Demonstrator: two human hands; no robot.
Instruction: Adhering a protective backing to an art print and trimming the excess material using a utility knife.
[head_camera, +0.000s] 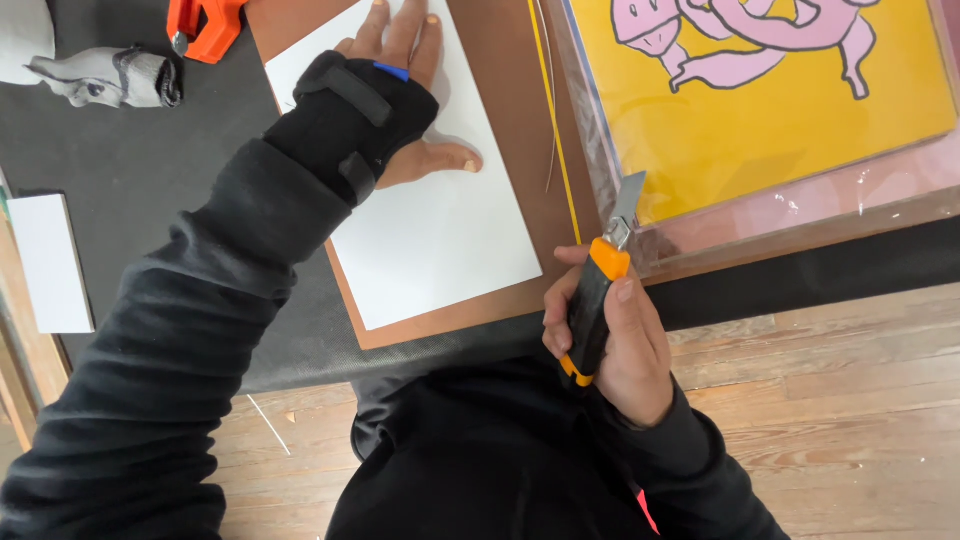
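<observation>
The right hand has its fingers wrapped around a black-and-orange utility knife, blade out, near the brown board. The braced left hand presses flat, fingers spread, on the white paper sheet.

The left hand, in a black wrist brace, lies flat and palm down toward eleven o'clock, fingers spread, arm stretched out in a black sleeve. The right hand sits at five o'clock, curled into a tight fist, thumb pointing upward.
</observation>
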